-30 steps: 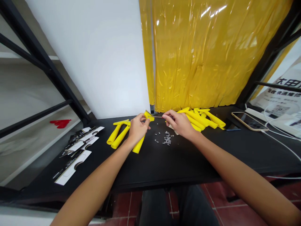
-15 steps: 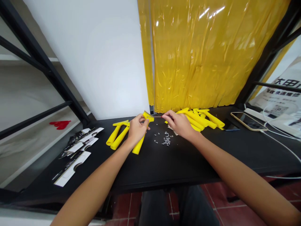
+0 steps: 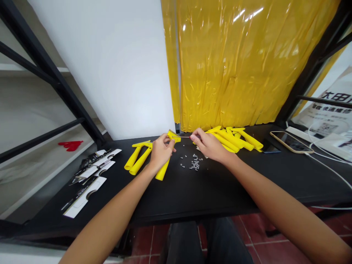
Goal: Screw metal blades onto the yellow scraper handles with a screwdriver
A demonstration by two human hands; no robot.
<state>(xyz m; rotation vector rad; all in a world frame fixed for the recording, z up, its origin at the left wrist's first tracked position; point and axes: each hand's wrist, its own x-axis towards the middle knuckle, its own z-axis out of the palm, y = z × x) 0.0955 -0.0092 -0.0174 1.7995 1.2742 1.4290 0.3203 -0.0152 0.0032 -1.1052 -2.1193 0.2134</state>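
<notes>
My left hand [image 3: 161,152] grips a yellow foam tube [image 3: 162,170] near its upper end, which pokes out past my fingers at the top. My right hand [image 3: 209,145] pinches a thin metal wire [image 3: 183,136], and its tip reaches toward that tube end. Under my right palm and beyond it lies a heap of yellow foam tubes [image 3: 231,142]. More yellow tubes [image 3: 136,158] lie left of my left hand. A scatter of small silver screws [image 3: 194,164] sits on the tabletop between my hands.
The black table [image 3: 209,194] holds a row of white-and-black printed cards [image 3: 85,198] at the left, a phone [image 3: 291,143] and white cables at the right. A yellow plastic curtain [image 3: 228,69] hangs behind; a black metal frame stands left.
My right hand has shifted slightly left, with the wire's tip closer to the tube end. My left hand stays nearly still. The head view has moved very little.
</notes>
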